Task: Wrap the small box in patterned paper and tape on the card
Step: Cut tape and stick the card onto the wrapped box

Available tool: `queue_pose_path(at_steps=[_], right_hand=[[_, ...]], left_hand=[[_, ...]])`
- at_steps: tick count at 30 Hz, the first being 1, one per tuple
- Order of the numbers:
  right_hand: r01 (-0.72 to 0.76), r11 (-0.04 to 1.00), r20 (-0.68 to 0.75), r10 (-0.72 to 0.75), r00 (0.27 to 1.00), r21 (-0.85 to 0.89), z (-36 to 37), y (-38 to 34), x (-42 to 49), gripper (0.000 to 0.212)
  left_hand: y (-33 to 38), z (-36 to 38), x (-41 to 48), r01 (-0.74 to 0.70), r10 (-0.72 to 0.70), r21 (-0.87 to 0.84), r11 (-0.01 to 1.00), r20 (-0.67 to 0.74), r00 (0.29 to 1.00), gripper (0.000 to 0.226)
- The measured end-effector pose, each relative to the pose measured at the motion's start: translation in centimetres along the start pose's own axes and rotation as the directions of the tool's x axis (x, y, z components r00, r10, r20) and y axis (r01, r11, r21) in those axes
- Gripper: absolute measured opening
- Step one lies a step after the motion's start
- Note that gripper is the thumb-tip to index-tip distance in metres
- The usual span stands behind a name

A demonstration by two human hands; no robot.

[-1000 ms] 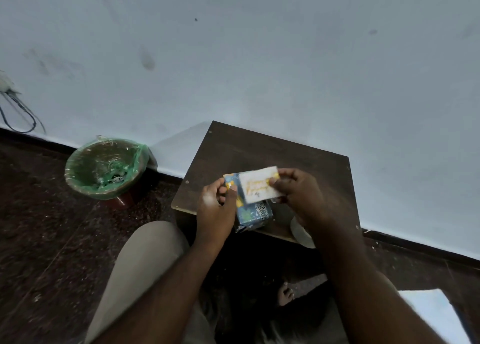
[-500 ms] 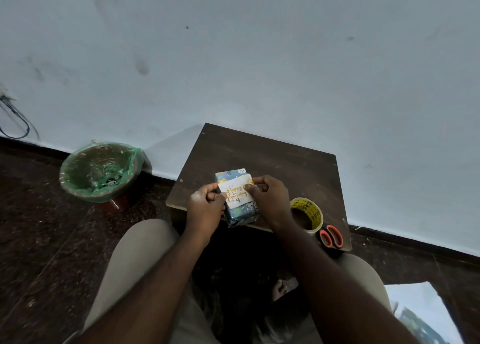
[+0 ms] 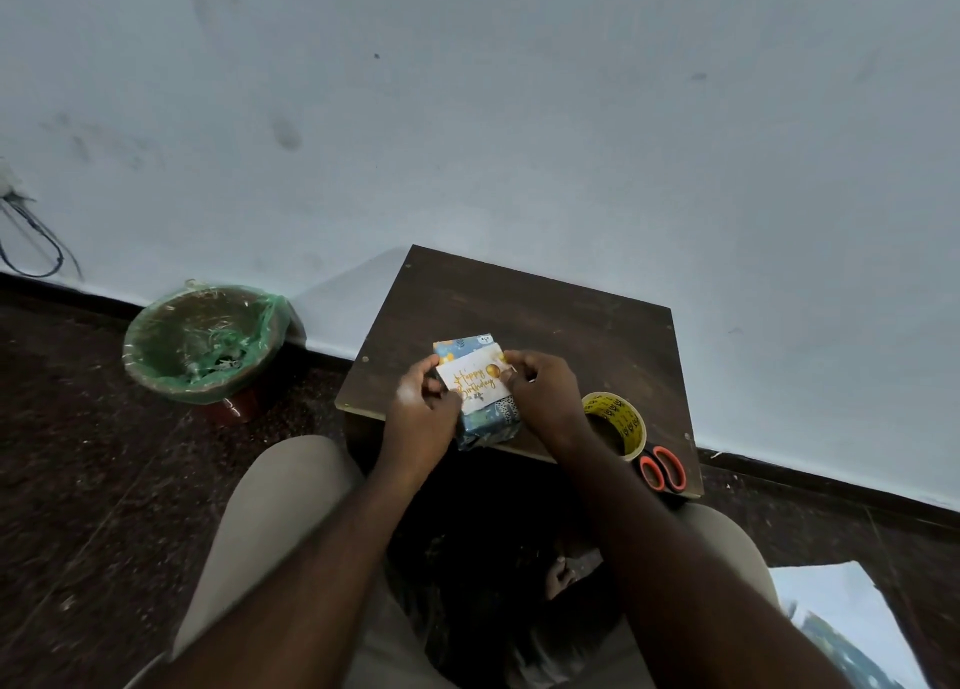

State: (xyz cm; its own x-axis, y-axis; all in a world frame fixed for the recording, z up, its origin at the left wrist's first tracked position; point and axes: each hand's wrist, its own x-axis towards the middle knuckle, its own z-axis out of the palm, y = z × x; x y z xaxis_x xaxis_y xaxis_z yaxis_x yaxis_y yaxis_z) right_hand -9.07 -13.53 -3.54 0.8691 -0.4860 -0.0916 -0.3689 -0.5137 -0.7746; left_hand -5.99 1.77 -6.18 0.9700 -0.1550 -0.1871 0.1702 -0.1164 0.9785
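Right of the wrapped box (image 3: 488,423) lie a tape roll (image 3: 615,423) and scissors (image 3: 662,467), blades hidden; a bin (image 3: 202,345) sits well left; the left hand (image 3: 421,407) grips the wrapped box, covering its side; the right hand (image 3: 545,397) pinches the card (image 3: 475,384).

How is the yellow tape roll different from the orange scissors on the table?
The tape roll is one yellow ring with black print, while the scissors show two orange handle loops. The tape roll sits nearer the wrapped box. The scissors lie beyond it, at the near right corner. Both rest on the brown table.
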Motion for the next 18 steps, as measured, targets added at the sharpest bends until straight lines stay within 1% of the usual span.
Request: queue_pose_path(at_steps=[3, 5, 7, 9, 10, 11, 14, 15, 17, 18], right_hand=[[-0.038, 0.999, -0.001, 0.038, 0.999, -0.022, 0.0, -0.3, 0.0, 0.038], [-0.06, 0.998, 0.035, 0.061, 0.998, -0.007, 0.3, -0.7, -0.2, 0.033], [-0.112, 0.991, 0.065, 0.107, 0.992, 0.07, 1.2, -1.1, -0.8, 0.028], [-0.173, 0.967, 0.072, 0.162, 0.984, 0.187, 2.0, -1.4, -1.7, 0.025], [-0.184, 0.95, 0.06, 0.175, 0.983, 0.252, 2.3, -1.4, -2.1, 0.024], [-0.174, 0.933, 0.019, 0.177, 0.984, 0.315, 2.3, -1.4, -2.3, 0.022], [-0.085, 0.855, -0.179, 0.202, 0.963, 0.511, 0.7, -1.7, -1.7, 0.016], [-0.055, 0.814, -0.213, 0.217, 0.953, 0.579, -0.2, -1.9, -1.4, 0.015], [-0.027, 0.746, -0.221, 0.232, 0.947, 0.665, -1.8, -2.4, -0.8, 0.018], [-0.028, 0.731, -0.207, 0.23, 0.951, 0.681, -2.4, -2.5, -0.6, 0.02]], left_hand=[[-0.1, 0.4, -0.9, -0.07, 0.062, 0.166, 0.984, 0.051, 0.997, 0.078], [-0.2, 0.4, -1.0, -0.114, 0.1, 0.251, 0.961, 0.069, 0.993, 0.096], [0.2, 0.0, -1.0, -0.122, 0.098, 0.272, 0.955, 0.1, 0.99, 0.108], [0.8, -0.5, -0.8, -0.1, 0.078, 0.274, 0.957, 0.091, 0.993, 0.121], [0.9, -0.8, -0.6, -0.105, 0.082, 0.299, 0.949, 0.09, 0.993, 0.125], [1.1, -0.9, -0.5, -0.121, 0.094, 0.335, 0.935, 0.096, 0.991, 0.126], [1.1, -1.3, -0.5, -0.142, 0.091, 0.421, 0.896, 0.139, 0.986, 0.128], [0.8, -1.4, -0.5, -0.149, 0.084, 0.445, 0.883, 0.162, 0.983, 0.129], [0.5, -1.4, -0.5, -0.161, 0.073, 0.468, 0.869, 0.2, 0.977, 0.13], [0.5, -1.4, -0.5, -0.153, 0.062, 0.472, 0.868, 0.203, 0.977, 0.13]])
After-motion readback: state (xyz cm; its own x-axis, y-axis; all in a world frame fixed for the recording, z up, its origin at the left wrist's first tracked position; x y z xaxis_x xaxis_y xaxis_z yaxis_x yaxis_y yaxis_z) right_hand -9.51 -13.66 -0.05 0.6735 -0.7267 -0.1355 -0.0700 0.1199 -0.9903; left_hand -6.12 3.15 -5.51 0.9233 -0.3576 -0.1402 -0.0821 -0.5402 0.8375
